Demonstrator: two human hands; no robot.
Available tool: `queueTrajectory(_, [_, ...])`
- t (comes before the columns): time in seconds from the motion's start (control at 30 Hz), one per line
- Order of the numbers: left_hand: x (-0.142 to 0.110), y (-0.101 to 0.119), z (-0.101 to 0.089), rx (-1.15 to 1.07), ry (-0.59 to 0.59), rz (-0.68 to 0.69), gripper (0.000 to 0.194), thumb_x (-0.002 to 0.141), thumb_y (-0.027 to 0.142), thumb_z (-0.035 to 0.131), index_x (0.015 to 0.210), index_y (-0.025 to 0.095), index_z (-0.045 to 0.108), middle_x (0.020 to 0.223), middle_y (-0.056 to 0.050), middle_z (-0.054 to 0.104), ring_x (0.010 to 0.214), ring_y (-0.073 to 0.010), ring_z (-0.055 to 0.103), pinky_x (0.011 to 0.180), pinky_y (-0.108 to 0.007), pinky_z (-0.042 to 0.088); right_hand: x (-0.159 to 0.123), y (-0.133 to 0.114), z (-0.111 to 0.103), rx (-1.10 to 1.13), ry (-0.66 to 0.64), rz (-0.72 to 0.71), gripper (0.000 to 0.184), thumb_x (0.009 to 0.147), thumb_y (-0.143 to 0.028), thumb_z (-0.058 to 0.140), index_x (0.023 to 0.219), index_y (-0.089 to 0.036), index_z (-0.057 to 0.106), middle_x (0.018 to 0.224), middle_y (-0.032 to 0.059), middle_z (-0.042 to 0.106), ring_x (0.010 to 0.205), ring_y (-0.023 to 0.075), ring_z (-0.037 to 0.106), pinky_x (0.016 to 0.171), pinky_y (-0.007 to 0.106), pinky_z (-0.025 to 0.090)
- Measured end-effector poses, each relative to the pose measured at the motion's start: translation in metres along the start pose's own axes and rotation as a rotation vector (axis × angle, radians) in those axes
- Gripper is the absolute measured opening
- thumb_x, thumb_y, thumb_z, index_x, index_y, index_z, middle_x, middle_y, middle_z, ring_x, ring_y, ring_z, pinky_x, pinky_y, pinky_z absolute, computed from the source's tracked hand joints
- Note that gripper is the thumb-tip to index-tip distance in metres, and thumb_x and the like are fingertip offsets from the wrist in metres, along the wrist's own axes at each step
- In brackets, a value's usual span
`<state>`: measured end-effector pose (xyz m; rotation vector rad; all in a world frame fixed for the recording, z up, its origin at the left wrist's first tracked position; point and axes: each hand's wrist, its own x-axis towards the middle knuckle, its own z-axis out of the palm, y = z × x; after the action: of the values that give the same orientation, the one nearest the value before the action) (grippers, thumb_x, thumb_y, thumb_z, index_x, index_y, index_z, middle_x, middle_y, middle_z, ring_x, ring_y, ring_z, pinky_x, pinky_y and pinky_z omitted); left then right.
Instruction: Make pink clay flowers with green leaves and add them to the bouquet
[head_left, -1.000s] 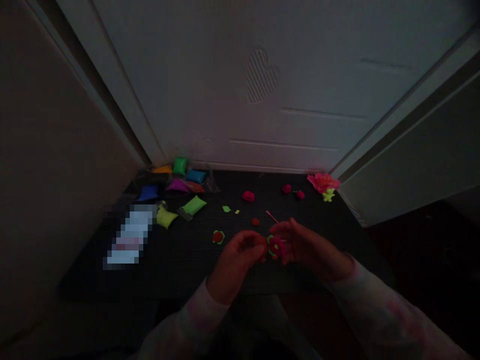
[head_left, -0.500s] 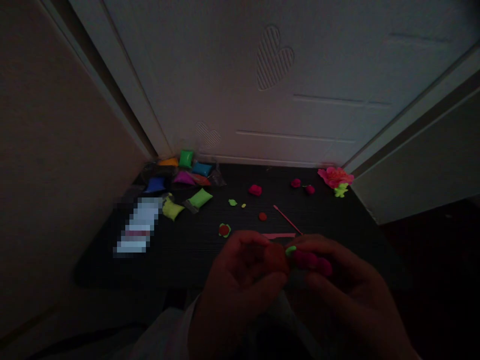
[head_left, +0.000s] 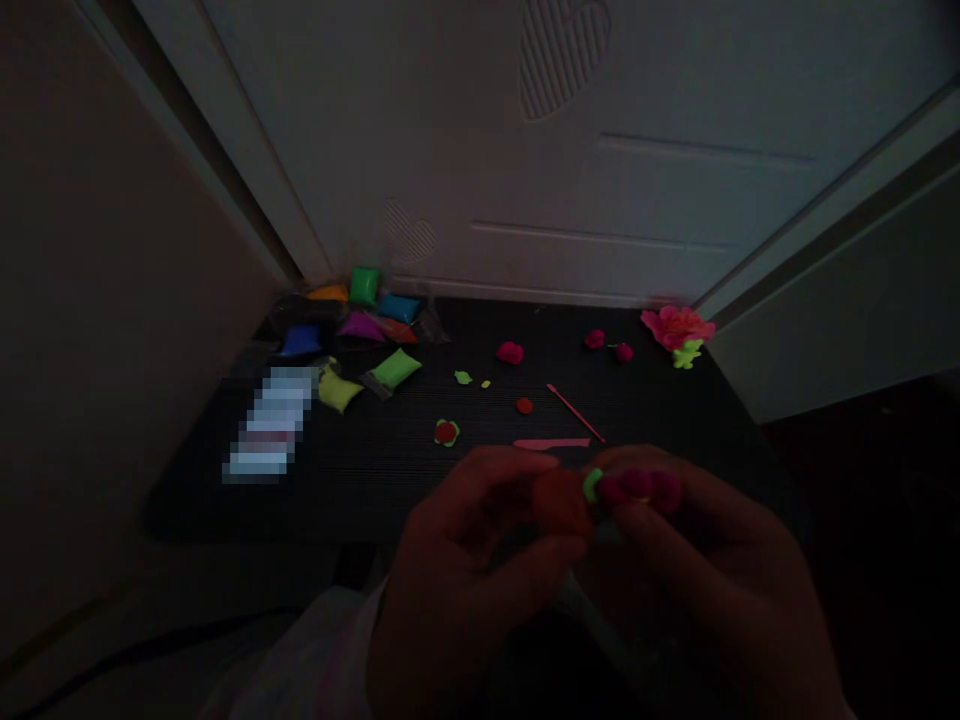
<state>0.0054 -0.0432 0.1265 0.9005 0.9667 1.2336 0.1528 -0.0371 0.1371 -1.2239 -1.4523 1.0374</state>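
The scene is very dim. Both of my hands are raised close to the camera, fingers curled together. My right hand (head_left: 697, 570) pinches a small pink clay flower with a green leaf (head_left: 634, 487). My left hand (head_left: 469, 570) presses against the same piece with a reddish bit of clay (head_left: 559, 500) at its fingertips. Behind the hands lies a black mat (head_left: 390, 470) with two thin pink modelling tools (head_left: 555, 443) and a small red and green clay flower (head_left: 446, 432).
Several coloured clay packets (head_left: 364, 325) are heaped at the mat's far left, with a blurred white pack (head_left: 270, 425) beside them. Small pink clay bits (head_left: 510, 352) and a larger pink flower (head_left: 679, 328) lie at the far right. A white panelled door (head_left: 570, 150) stands behind.
My hands have risen from the mat toward the camera with the clay flower between them. The view has tipped down slightly.
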Motion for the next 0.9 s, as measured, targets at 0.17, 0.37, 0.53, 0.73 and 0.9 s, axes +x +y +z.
queueTrajectory(0.17, [0.001,-0.003,-0.002,-0.016,-0.040,0.022,0.033,0.063,0.007,0.069,0.086,0.031,0.067,0.086,0.008,0.063,0.079,-0.0057,0.062,0.068,-0.009,0.049,-0.001,-0.001,0.002,-0.020,-0.005,0.004,0.010,0.076,-0.021,0.061,0.079,-0.029,0.065,0.077,-0.0057,0.066,0.069,0.0084,0.061,0.063,0.014,0.050])
queueTrajectory(0.37, [0.001,-0.001,-0.005,-0.003,-0.100,0.037,0.035,0.064,0.007,0.070,0.088,0.033,0.066,0.087,0.009,0.063,0.081,-0.0043,0.061,0.071,-0.007,0.047,-0.002,0.002,0.001,0.045,-0.057,-0.023,0.006,0.078,-0.026,0.058,0.081,-0.027,0.064,0.078,-0.0030,0.064,0.071,0.0098,0.061,0.064,0.017,0.050])
queueTrajectory(0.53, [-0.003,0.001,-0.007,0.083,-0.107,0.099,0.036,0.062,0.009,0.071,0.090,0.031,0.066,0.088,0.007,0.063,0.080,-0.0065,0.061,0.068,-0.009,0.047,-0.002,-0.003,-0.002,0.028,-0.076,-0.099,0.010,0.072,-0.024,0.064,0.082,-0.027,0.064,0.078,-0.0024,0.065,0.073,0.0102,0.062,0.065,0.015,0.051])
queueTrajectory(0.73, [-0.008,0.006,-0.006,0.266,-0.071,0.227,0.035,0.062,0.013,0.071,0.092,0.030,0.065,0.085,0.005,0.065,0.077,-0.0087,0.061,0.069,-0.014,0.048,-0.002,-0.011,-0.002,-0.009,-0.047,-0.124,0.014,0.067,-0.021,0.068,0.080,-0.025,0.065,0.077,-0.0019,0.066,0.072,0.0104,0.063,0.061,0.012,0.051])
queueTrajectory(0.9, [-0.007,0.010,-0.004,0.331,-0.033,0.277,0.032,0.061,0.010,0.070,0.087,0.028,0.066,0.082,0.005,0.066,0.074,-0.0084,0.062,0.065,-0.013,0.049,-0.005,-0.010,-0.004,-0.051,-0.065,-0.117,0.013,0.070,-0.021,0.065,0.081,-0.026,0.063,0.079,-0.0012,0.066,0.074,0.0120,0.063,0.061,0.015,0.053])
